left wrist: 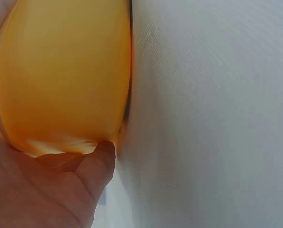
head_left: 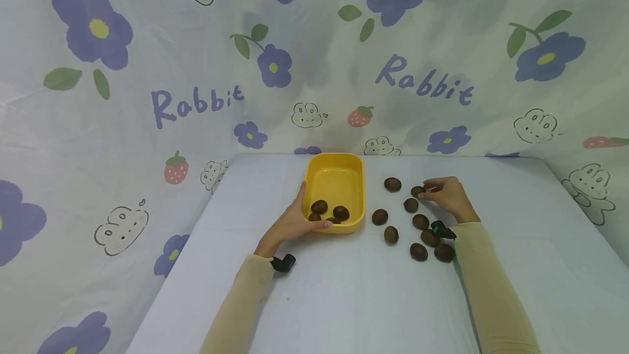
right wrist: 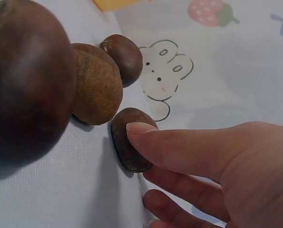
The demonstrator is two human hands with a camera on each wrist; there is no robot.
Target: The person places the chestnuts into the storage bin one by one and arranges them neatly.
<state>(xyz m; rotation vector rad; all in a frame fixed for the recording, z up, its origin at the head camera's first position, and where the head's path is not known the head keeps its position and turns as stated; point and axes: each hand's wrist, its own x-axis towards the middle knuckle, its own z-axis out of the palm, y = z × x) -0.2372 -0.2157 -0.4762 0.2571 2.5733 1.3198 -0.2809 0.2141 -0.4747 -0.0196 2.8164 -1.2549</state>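
Note:
My left hand (head_left: 293, 222) grips the near left corner of a yellow plastic container (head_left: 358, 179), with the thumb across the near side. Up close in the left wrist view, the container's wall (left wrist: 65, 71) looks orange and the fingers curl against its end. Several brown chestnuts (head_left: 341, 213) lie at the container's near end. To the right, my right hand (head_left: 448, 196) pinches a chestnut (right wrist: 125, 147) between thumb and fingers at the table surface. Nearest to that hand is another chestnut (head_left: 410, 205), just in front of the held one.
Several loose chestnuts (head_left: 420, 222) are scattered on the white-covered table (head_left: 354, 299) between the container and my right forearm. One chestnut (head_left: 392, 184) lies farther back. A patterned cloth (head_left: 314, 70) with flowers and rabbits hangs behind the table.

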